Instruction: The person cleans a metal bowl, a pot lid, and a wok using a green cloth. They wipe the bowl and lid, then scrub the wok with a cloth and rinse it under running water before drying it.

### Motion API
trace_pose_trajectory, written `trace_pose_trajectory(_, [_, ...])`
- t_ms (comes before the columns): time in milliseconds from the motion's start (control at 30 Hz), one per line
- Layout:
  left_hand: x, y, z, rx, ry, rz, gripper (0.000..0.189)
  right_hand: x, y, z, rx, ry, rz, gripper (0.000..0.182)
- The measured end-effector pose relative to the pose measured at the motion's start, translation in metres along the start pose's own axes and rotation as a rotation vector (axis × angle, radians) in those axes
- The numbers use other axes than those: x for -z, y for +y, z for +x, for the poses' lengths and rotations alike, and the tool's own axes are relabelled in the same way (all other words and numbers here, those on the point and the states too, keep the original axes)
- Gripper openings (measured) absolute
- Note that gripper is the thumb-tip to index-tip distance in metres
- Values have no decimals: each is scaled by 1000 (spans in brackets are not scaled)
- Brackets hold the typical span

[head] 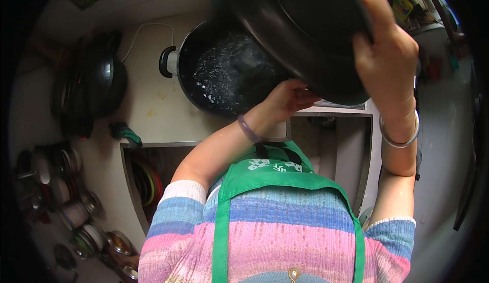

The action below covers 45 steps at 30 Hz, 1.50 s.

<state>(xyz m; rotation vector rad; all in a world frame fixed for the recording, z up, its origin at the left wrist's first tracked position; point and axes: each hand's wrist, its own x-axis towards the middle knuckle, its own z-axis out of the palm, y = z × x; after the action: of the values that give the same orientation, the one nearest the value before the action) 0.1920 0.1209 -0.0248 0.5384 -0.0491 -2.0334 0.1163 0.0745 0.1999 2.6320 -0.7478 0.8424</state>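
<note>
A black two-handled pan (pixel 187 88) stands on the pale counter, holding clear water (pixel 229 69) with a rippled, churned surface. One black loop handle (pixel 165 62) points left. Above its right side, a large dark round pan (pixel 305 27) is tilted with its outer base towards me; its inside is hidden. My right hand (pixel 389 48) grips this tilted pan by its right rim. At its lower edge, my left hand (pixel 288 99) holds it with bent fingers, partly hidden behind the pan.
A white cable (pixel 147 25) runs over the counter (pixel 149 88). At left are dark cookware (pixel 103 80) and a green-and-black cloth item (pixel 126 133). Stacked dishes (pixel 74 212) fill the lower left. Open compartments (pixel 324 145) lie below the counter's front edge, before my green apron (pixel 282 176).
</note>
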Motion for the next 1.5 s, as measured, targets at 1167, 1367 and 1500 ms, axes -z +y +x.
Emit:
trace_pose_trajectory(1167, [66, -88, 187, 142, 571, 163, 16, -235, 323, -417, -1311, -66, 546, 24])
trace_pose_trajectory(1367, [73, -90, 204, 119, 617, 145, 16, -272, 330, -426, -1342, -154, 431, 28])
trace_pose_trajectory(1500, [86, -93, 205, 122, 654, 144, 16, -291, 336, -447, -1194, -389, 194, 36])
